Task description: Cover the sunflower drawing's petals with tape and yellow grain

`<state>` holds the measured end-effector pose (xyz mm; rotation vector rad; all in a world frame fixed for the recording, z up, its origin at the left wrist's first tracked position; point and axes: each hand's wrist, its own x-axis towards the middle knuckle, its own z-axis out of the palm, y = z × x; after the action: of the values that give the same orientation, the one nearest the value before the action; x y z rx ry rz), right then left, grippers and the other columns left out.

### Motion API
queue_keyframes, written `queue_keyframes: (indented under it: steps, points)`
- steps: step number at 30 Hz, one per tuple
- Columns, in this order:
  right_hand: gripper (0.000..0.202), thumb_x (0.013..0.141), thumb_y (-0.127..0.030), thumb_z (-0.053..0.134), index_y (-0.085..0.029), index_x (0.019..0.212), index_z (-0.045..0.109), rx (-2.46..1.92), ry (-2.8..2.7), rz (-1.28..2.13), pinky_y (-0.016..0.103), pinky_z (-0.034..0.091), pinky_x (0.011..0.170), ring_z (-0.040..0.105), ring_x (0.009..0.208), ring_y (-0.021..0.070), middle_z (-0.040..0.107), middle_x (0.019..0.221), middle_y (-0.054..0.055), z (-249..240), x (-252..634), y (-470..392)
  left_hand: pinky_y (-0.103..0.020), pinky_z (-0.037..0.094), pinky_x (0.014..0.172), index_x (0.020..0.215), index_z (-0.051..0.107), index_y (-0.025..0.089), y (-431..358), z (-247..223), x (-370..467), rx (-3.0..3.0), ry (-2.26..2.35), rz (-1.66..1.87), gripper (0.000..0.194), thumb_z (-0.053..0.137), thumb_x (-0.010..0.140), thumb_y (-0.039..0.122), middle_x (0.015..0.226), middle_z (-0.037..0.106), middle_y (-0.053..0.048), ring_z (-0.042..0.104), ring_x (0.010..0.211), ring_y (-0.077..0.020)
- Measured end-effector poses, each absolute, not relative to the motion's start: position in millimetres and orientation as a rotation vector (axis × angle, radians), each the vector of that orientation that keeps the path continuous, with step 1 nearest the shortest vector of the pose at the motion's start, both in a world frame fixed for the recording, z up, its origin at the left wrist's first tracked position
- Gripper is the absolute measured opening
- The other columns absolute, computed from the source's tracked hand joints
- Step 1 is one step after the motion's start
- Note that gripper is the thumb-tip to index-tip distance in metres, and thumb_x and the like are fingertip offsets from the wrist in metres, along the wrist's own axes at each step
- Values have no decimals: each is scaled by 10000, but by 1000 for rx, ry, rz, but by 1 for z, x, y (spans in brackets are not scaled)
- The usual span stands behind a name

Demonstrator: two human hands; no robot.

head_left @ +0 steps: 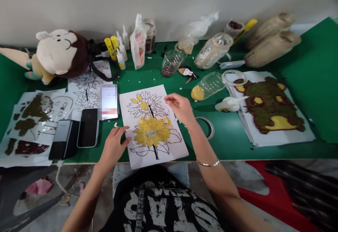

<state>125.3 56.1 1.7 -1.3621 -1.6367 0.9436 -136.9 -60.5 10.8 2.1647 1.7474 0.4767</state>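
The sheet (pixel 158 115) lies on the bench (pixel 224 145) between the left hand (pixel 114 144), fingers parted and empty at its left edge, and the right hand (pixel 181 107), fingers nearly pinched, hold unclear; probably light, floppy and prone to shedding yellow bits (pixel 151 136), it is best held by bare margins.

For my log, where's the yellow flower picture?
The yellow flower picture lies just left of centre in the head view, between the left hand and right hand.
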Motion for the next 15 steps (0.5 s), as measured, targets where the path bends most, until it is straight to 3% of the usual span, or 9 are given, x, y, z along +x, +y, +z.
queue_keyframes:
  steps: [5, 9, 11, 15]
  points:
    - [327, 839, -227, 422, -212, 1086, 638, -1393, -1850, 941, 452, 476, 952, 570, 1132, 233, 633, 1187, 78, -4, 136, 19, -289, 486, 685, 999, 518, 196, -72, 4, -143, 2190, 1659, 330, 247, 634, 784, 232, 867, 581, -7, 591, 801, -164]
    - [465, 889, -215, 326, -242, 1336, 450, -1399, -2166, 829, 453, 360, 1094, 349, 1341, 204, 445, 1407, 18, -16, 136, 1, -323, 441, 695, 953, 524, 195, -76, -5, -145, 2218, 1706, 284, 154, 590, 819, 231, 886, 588, -24, 580, 825, -197]
    - [493, 886, -182, 290, -208, 1363, 414, -1450, -2282, 691, 467, 330, 1110, 303, 1364, 210, 410, 1430, 35, -23, 137, -1, -336, 420, 689, 928, 533, 191, -76, -7, -148, 2224, 1765, 284, 96, 547, 846, 239, 868, 589, -35, 566, 817, -214]
    - [496, 850, -140, 299, -166, 1313, 479, -1531, -2251, 560, 530, 295, 1106, 327, 1350, 255, 469, 1386, 74, -32, 145, 1, -350, 398, 692, 878, 548, 179, -74, -7, -152, 2225, 1872, 325, 111, 456, 890, 239, 835, 592, -63, 545, 813, -233]
